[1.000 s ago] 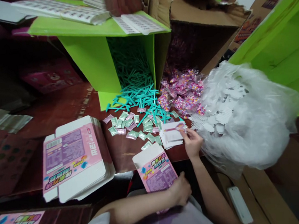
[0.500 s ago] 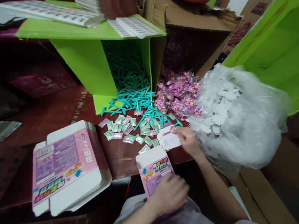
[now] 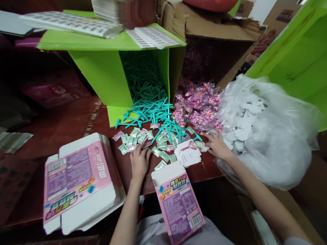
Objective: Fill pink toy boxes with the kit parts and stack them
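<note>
My left hand (image 3: pixel 139 160) rests over the scattered small sachets, fingers apart, its fingertips at a pink sachet (image 3: pixel 147 143). To the right, my right hand (image 3: pixel 218 146) is spread at the edge of the white perforated pieces (image 3: pixel 245 125), close to a green sachet (image 3: pixel 200 144). A small white striped piece (image 3: pixel 205 148) lies by its thumb; I cannot tell whether they touch. Between my hands are printed white cards (image 3: pixel 187 155). A pink and purple box (image 3: pixel 181 208) with a raised white flap leans on my lap, below the cards, untouched by either hand.
Flat pink boxes (image 3: pixel 79 179) are stacked at left. Teal plastic hammers (image 3: pixel 151 112) spill from a green bin (image 3: pixel 99 74). Bags of colourful beads (image 3: pixel 199 108) spill from a cardboard box (image 3: pixel 217 22). A clear plastic bag (image 3: pixel 282 138) bulges at right.
My left hand has moved off the pink box, up and left to the sachets. My right hand has shifted right, from the cards towards the white pieces. The cards stay on the table.
</note>
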Tool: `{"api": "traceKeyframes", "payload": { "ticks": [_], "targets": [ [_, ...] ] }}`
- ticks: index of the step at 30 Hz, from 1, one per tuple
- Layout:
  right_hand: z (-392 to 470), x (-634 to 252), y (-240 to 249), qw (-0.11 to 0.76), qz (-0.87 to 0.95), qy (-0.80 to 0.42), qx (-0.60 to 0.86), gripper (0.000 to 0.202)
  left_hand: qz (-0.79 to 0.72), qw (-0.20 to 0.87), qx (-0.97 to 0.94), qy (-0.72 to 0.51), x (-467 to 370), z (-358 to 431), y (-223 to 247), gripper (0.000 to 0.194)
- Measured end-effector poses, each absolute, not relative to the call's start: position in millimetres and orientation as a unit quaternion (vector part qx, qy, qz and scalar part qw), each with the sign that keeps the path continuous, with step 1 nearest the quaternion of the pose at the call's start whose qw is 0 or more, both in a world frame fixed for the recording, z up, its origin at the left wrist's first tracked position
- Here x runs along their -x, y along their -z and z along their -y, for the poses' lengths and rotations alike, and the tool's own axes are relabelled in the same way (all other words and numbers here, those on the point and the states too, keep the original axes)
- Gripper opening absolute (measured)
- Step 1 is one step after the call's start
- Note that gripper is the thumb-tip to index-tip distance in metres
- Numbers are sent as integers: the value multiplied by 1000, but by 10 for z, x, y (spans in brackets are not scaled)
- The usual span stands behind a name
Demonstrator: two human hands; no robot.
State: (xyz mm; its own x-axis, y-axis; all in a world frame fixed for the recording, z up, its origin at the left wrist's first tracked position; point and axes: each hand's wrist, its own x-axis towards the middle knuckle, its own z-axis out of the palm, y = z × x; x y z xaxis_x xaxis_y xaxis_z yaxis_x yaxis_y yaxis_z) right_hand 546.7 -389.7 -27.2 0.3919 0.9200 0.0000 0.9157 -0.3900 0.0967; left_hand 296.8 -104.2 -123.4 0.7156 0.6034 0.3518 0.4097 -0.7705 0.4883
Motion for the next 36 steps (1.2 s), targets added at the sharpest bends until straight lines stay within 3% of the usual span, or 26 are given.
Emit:
{"api": "traceKeyframes", "payload": {
  "ticks": [4,7,10,13,20,25,30,34,36],
  "targets": [
    [3952,-5578,199,-125,-463,-92,-873,23,-338,232,-851,-330,-2997,969,1203,30],
    [3800,-5584,45,-210,-365,-175,-890,29,-271,275,-873,-300,-3225,887,1140,28],
    [3508,-5581,-118,-171,-370,-208,-889,31,-214,273,-910,-227,-3533,853,1094,24],
    [3232,-5567,-233,-93,-361,-192,-908,30,-251,262,-912,-193,-3726,848,1111,22],
    [2974,-5317,-479,-49,-409,-191,-891,31,-244,289,-896,-232,-3760,818,1223,21],
    [2980,-5569,-266,93,-300,-42,-948,28,-258,310,-868,-291,-3709,832,1143,26],
    [3152,-5828,-98,94,-260,-33,-960,23,-277,389,-784,-397,-3311,1146,887,24],
    [3250,-5745,-242,77,-246,-66,-964,24,-119,459,-833,-284,-2847,1543,778,16],
    [3281,-5601,-351,-6,-240,-118,-964,27,-67,447,-860,-236,-2656,1680,788,17]
  ]
}}
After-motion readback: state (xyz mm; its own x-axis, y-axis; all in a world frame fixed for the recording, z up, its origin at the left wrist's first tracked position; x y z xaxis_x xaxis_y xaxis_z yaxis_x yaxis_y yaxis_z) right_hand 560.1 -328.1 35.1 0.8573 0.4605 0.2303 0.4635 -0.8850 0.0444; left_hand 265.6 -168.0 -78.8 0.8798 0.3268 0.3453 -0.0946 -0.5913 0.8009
